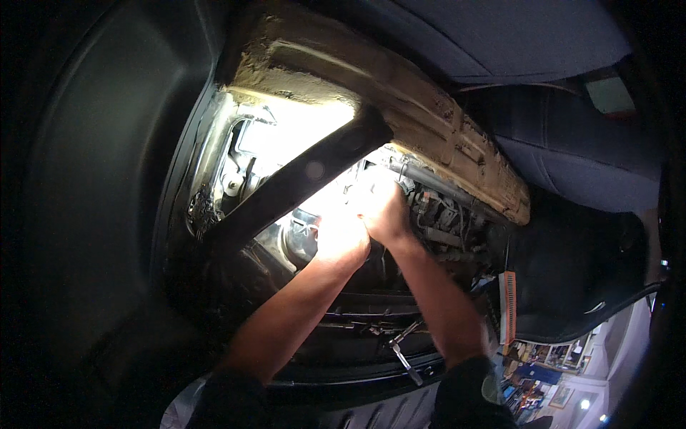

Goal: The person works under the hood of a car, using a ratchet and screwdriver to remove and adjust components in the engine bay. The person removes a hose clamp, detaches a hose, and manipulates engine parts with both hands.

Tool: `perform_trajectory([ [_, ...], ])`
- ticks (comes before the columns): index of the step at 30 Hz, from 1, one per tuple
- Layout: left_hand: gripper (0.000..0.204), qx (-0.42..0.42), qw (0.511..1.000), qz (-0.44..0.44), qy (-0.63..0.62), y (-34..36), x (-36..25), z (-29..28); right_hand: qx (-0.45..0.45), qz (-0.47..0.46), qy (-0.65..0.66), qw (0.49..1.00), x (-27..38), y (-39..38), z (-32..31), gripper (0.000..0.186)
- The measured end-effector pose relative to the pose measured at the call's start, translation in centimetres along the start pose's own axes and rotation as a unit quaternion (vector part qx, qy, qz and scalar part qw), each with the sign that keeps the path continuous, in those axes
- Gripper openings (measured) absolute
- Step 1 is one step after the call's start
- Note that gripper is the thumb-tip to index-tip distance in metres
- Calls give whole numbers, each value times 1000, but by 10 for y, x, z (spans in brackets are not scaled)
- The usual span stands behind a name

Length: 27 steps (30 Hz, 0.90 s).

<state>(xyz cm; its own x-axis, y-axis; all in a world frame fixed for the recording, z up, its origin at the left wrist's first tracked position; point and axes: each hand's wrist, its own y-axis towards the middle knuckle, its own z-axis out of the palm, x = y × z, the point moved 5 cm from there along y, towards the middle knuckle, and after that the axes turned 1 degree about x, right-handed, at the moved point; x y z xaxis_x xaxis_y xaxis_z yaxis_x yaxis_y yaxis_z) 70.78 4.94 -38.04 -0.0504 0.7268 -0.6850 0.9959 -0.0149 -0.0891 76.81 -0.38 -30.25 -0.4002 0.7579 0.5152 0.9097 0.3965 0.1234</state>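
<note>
Dark sleeves [468, 390] came closest, with two bare forearms [286, 322] reaching out of them toward the black diagonal bar [307, 171] that crossed a brightly lit opening. Just to the near side of that bar, the left hand [344, 239] and the right hand [384, 207] met over the machinery [450, 222], which spread out to the bar's right. Lamp glare bleached both hands so badly that I couldn't tell whether their fingers were spread, pressed together or pinching some part. Between the left hand and the bar sat a dark round part [301, 236]; across the bar, on its far left side, a pale round fitting [232, 184] showed. Rough tan panelling [414, 93] rose beyond the bar's upper end. Well apart from the bar, toward the person, lay a silver ratchet [406, 363], and far off to its right stood an orange-and-white strip [509, 307].
</note>
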Motion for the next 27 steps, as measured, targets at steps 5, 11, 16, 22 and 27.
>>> perform_trajectory([
  [5,31,-7,995,26,94,-7,-8,-4,-323,341,551,690,-61,-104,23,16],
  [11,35,-60,967,14,-248,1,6,6,-54,86,148,984,-30,-6,28,16],
  [16,49,111,992,58,11,-4,4,24,355,-1,-176,918,-17,45,80,35],
  [22,26,-55,995,-5,-79,-6,3,7,178,-14,-1,984,-27,21,50,22],
  [27,29,-22,974,159,162,-16,-11,0,-24,205,186,961,-53,-36,-1,17],
])
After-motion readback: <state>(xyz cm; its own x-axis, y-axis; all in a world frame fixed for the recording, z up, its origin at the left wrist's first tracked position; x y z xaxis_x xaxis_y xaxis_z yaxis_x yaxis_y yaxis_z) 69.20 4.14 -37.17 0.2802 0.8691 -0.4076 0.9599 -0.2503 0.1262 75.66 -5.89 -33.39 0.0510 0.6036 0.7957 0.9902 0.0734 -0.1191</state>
